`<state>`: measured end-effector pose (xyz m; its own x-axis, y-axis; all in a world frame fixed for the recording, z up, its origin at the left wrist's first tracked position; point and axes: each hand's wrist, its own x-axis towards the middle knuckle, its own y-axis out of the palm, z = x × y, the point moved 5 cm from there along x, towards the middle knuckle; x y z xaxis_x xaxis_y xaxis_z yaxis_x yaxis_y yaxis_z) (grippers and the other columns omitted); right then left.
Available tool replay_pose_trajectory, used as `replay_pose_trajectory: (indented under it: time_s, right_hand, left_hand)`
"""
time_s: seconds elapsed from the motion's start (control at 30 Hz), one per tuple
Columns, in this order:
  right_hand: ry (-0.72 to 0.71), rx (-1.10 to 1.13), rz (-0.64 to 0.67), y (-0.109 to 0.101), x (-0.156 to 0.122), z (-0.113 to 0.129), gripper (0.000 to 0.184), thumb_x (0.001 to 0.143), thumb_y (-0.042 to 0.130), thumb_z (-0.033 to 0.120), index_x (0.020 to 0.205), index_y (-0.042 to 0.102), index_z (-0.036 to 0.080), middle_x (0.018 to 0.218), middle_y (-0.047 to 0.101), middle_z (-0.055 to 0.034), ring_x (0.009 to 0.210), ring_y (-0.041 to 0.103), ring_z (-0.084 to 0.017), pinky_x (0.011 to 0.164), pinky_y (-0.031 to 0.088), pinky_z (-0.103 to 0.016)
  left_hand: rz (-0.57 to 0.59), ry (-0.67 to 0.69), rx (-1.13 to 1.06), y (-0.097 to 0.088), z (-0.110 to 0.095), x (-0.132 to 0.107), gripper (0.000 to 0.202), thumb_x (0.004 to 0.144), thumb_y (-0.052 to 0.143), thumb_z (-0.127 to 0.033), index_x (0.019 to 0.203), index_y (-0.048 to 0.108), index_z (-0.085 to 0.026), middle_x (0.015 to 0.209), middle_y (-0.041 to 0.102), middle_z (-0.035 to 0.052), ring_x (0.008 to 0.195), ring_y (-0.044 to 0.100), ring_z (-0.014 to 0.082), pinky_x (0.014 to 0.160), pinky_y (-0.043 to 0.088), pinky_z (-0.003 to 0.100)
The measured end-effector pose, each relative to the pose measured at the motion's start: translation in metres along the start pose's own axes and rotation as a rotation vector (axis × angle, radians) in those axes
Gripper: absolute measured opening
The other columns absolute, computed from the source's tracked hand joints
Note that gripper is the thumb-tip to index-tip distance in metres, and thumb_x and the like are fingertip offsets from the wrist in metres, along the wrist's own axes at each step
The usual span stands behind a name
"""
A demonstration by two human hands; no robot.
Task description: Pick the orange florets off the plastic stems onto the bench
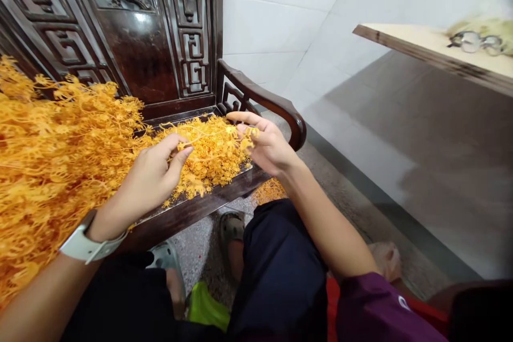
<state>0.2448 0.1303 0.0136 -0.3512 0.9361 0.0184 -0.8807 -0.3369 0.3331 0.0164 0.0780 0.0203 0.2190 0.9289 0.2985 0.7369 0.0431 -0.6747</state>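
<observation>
Apparently separating out one orange plastic-flower sprig (230, 130) at dial centre over a carved wooden bench (148, 64), pinched by left hand (158, 166) at eight o'clock, flanked by right hand (269, 145) at three with closure undeterminable, and probably requiring a steady two-handed hold next.

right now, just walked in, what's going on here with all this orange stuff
A person's left hand pinches an orange sprig, with the right hand at its tufted end. Below lies a pile of loose orange pieces on a dark wooden bench; a bigger heap of sprigs stands to the left. More orange bits lie on the floor.
</observation>
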Motion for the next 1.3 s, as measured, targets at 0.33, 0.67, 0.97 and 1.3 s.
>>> replay_pose_trajectory:
  time_s: [0.33, 0.67, 0.97, 1.3]
  right_hand:
    - [0.142, 0.189, 0.070, -0.013, 0.010, -0.007, 0.033, 0.083, 0.074, 0.023, 0.115, 0.066, 0.019, 0.067, 0.034, 0.0083, 0.059, 0.033, -0.010, 0.061, 0.044, -0.025]
    - [0.120, -0.041, 0.155, 0.000, 0.006, -0.018, 0.045, 0.069, 0.079, 0.009, 0.113, 0.072, 0.019, 0.091, 0.070, 0.0003, 0.081, 0.063, -0.012, 0.074, 0.051, -0.025]
    - [0.042, -0.192, 0.309, 0.024, 0.004, -0.027, 0.030, 0.078, 0.084, 0.019, 0.103, 0.067, 0.019, 0.084, 0.065, 0.0031, 0.067, 0.049, -0.008, 0.057, 0.035, -0.022]
    - [-0.071, -0.175, 0.245, 0.030, 0.009, -0.028, 0.045, 0.101, 0.068, 0.064, 0.093, 0.065, 0.019, 0.064, 0.061, 0.0038, 0.053, 0.045, -0.008, 0.054, 0.030, -0.026]
  left_hand:
    - [0.124, -0.024, -0.199, 0.007, 0.011, 0.005, 0.034, 0.101, 0.068, -0.054, 0.098, 0.075, -0.021, 0.097, 0.077, 0.0054, 0.080, 0.062, 0.0205, 0.072, 0.046, 0.032]
    - [0.110, -0.433, -0.866, 0.018, 0.032, 0.004, 0.062, 0.075, 0.085, -0.022, 0.137, 0.080, -0.025, 0.078, 0.075, 0.0038, 0.060, 0.052, 0.0134, 0.051, 0.039, 0.024]
    - [0.059, -0.293, -0.848, 0.030, 0.013, 0.008, 0.035, 0.091, 0.085, -0.045, 0.119, 0.086, -0.024, 0.131, 0.080, 0.0088, 0.122, 0.069, 0.0265, 0.112, 0.051, 0.036]
    - [-0.215, -0.296, -1.046, 0.025, 0.009, 0.006, 0.036, 0.091, 0.087, -0.044, 0.074, 0.069, -0.019, 0.062, 0.055, -0.0022, 0.065, 0.057, 0.0118, 0.074, 0.055, 0.022]
